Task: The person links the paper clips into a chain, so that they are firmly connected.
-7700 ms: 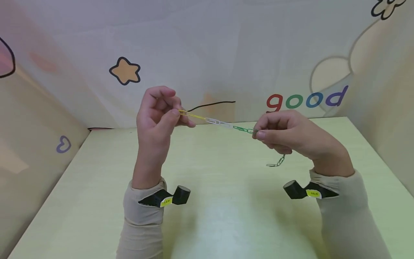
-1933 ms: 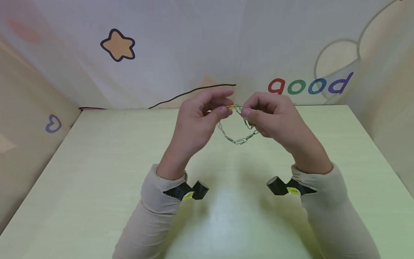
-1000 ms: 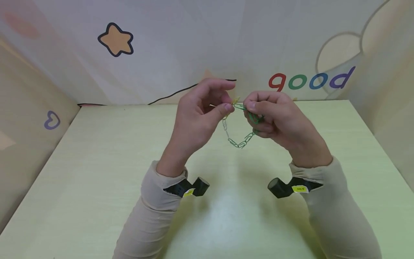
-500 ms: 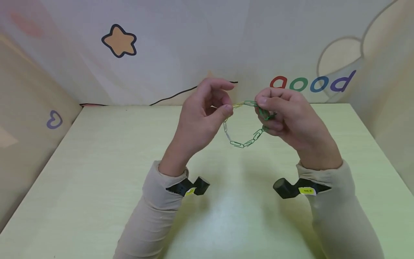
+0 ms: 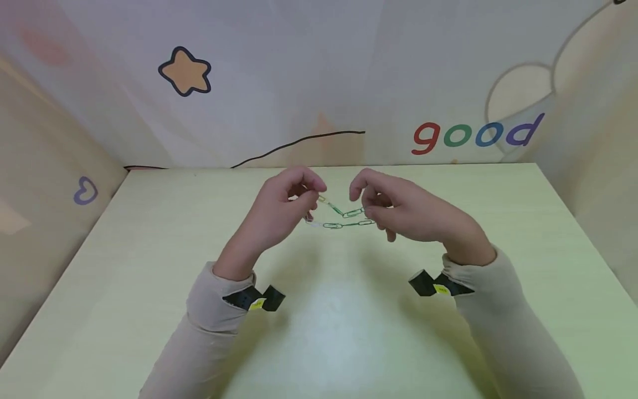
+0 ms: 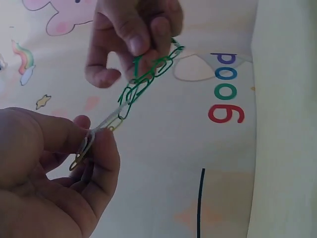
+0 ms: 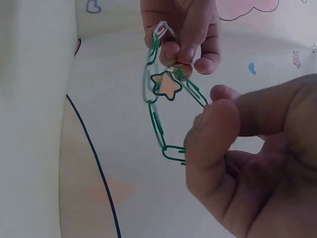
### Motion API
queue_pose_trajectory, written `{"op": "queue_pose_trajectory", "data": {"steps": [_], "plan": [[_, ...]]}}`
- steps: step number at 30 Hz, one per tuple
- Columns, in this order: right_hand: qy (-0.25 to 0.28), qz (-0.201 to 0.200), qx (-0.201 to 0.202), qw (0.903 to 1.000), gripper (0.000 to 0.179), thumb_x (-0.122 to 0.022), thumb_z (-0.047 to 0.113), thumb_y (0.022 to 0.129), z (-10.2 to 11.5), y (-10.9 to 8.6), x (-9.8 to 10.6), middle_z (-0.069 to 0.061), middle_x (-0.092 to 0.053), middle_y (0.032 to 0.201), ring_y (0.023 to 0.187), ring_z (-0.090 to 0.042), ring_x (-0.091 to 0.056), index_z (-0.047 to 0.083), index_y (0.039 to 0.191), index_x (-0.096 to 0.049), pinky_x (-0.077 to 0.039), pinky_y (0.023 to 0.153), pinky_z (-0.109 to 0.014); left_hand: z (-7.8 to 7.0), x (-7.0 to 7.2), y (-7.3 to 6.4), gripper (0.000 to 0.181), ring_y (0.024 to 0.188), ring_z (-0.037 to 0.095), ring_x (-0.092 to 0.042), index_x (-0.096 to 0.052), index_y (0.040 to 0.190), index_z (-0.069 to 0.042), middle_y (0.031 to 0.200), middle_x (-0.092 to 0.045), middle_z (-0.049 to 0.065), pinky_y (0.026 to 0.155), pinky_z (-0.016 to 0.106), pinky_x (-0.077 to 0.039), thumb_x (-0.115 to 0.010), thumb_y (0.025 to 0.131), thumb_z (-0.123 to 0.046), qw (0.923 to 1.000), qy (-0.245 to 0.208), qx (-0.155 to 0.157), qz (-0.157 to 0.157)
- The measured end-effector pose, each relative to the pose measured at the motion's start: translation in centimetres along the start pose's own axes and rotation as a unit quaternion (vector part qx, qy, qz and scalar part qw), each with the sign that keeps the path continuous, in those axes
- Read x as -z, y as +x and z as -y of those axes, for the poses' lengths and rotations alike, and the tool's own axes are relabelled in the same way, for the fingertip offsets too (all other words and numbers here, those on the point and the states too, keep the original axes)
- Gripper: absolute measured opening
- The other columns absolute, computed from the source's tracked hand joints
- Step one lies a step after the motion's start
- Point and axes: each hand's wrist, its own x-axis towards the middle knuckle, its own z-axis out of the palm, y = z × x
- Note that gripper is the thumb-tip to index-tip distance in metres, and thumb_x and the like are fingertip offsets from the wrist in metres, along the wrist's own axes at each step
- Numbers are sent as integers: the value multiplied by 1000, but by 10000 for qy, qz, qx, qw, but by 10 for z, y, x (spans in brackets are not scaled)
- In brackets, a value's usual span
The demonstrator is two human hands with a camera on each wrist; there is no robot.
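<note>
Between my two hands a chain of linked paper clips [image 5: 332, 225] forms a loop above the table. Most clips are green; a white one and yellow ones sit at the left end. My left hand [image 5: 286, 208] pinches the chain at its yellow and white clips between thumb and fingers. My right hand [image 5: 408, 208] pinches the green side with thumb and fingers. In the right wrist view the green clips [image 7: 156, 121] hang in a curve from the left hand to the right. In the left wrist view the green strands [image 6: 143, 82] lie close together. Some clips are hidden behind the fingers.
The pale green table [image 5: 319, 332] lies beneath both hands. A printed backdrop [image 5: 279, 72] with a star and the word "good" rises behind it, with side walls left and right. A small black camera [image 5: 273, 298] is strapped at the left wrist, another [image 5: 422, 282] at the right.
At first the chain was stretched between the hands with a green end hanging; now it is a loop. In the last half second both hands have lowered toward the table with it.
</note>
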Motion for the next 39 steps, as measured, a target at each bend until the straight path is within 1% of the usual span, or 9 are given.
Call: {"op": "queue_pose_trajectory", "data": {"steps": [6, 10, 14, 18, 21, 28, 33, 35, 39], "plan": [[-13, -1110, -44, 9938, 28, -38, -7, 99, 3, 8, -14, -12, -55, 96, 82, -29, -58, 4, 94, -63, -57, 61, -40, 13, 4, -19, 29, 86, 17, -60, -74, 99, -11, 104, -64, -2, 76, 35, -52, -48, 98, 4, 9912, 1295, 98, 273], [-878, -1614, -345, 9824, 28, -41, -3, 101, 3, 11, -23, -12, -57, 104, 88, -27, -59, 2, 103, -69, -52, 70, -39, 15, -2, -20, 30, 86, 16, -61, -75, 114, -9, 109, -66, -2, 72, 32, -52, -51, 98, 1, 9835, 1756, 136, 405], [-1843, -1783, -383, 9658, 31, -46, -6, 97, -8, 7, -34, -15, -57, 102, 77, -27, -54, -2, 117, -68, -46, 69, -37, 20, -13, -15, 36, 85, 17, -60, -70, 126, -7, 115, -65, 3, 69, 30, -51, -53, 95, 1, 9813, 1838, 281, 497], [-2242, -1296, -616, 9639, 40, -48, -9, 93, -24, 1, -46, -16, -58, 101, 68, -23, -48, -4, 130, -62, -44, 62, -35, 31, -21, -11, 43, 80, 19, -55, -67, 132, -7, 117, -61, 7, 68, 31, -47, -52, 93, 3, 9756, 2042, 523, 614], [-2189, -611, -864, 9700, 48, -50, -9, 91, -36, -2, -53, -13, -60, 93, 65, -20, -44, -5, 139, -54, -43, 64, -34, 42, -29, -10, 46, 82, 20, -54, -62, 137, -7, 119, -56, 9, 70, 31, -47, -52, 93, 3, 9665, 2222, 774, 1029], [-1759, 391, -1377, 9739, 61, -55, -6, 89, -61, 1, -67, -2, -48, 68, 61, -17, -41, -4, 148, -42, -39, 62, -31, 72, -49, -13, 52, 85, 20, -57, -54, 142, -8, 119, -50, 12, 73, 30, -48, -61, 91, 1, 9271, 2789, 1120, 2239], [-1660, 758, -1646, 9693, 62, -62, -3, 88, -70, 6, -74, -2, -48, 70, 65, -18, -45, -1, 147, -44, -41, 63, -30, 75, -50, -17, 49, 84, 20, -56, -58, 138, -13, 121, -46, 9, 73, 31, -48, -65, 90, -5, 9040, 3300, 1160, 2459], [-1683, 777, -1644, 9688, 60, -65, -1, 88, -72, 7, -74, -2, -50, 70, 67, -18, -48, 1, 145, -47, -42, 65, -31, 76, -48, -16, 48, 88, 21, -56, -59, 137, -15, 121, -46, 7, 74, 31, -48, -66, 90, -8, 9018, 3364, 1140, 2461], [-1709, 802, -1644, 9682, 57, -69, 3, 89, -76, 6, -73, -4, -53, 71, 70, -20, -50, 4, 142, -50, -43, 67, -33, 81, -45, -15, 47, 87, 20, -56, -58, 136, -14, 120, -44, 7, 76, 31, -48, -67, 90, -10, 9085, 3107, 1181, 2533]]}}
